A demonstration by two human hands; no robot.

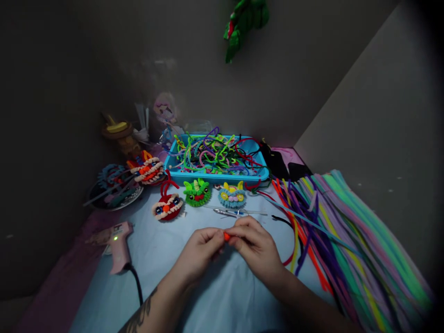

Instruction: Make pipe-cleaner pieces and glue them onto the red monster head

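A small orange piece, likely coiled pipe cleaner, is pinched between the fingertips of both hands over the blue cloth. My left hand is closed, its thumb and forefinger pressed on the piece from the left. From the right, my right hand grips the same piece with thumb and fingers. Just beyond the hands lie metal pliers. Behind them sit a red lion-like head, a green dragon-like head and a blue-and-yellow head, all of fuzzy pipe cleaner.
A pink glue gun with a lit green light and black cord stands at left. Colourful pipe cleaners spread across the right. A blue tray of scraps stands behind; a dark bowl is at the back left. A green figure hangs above.
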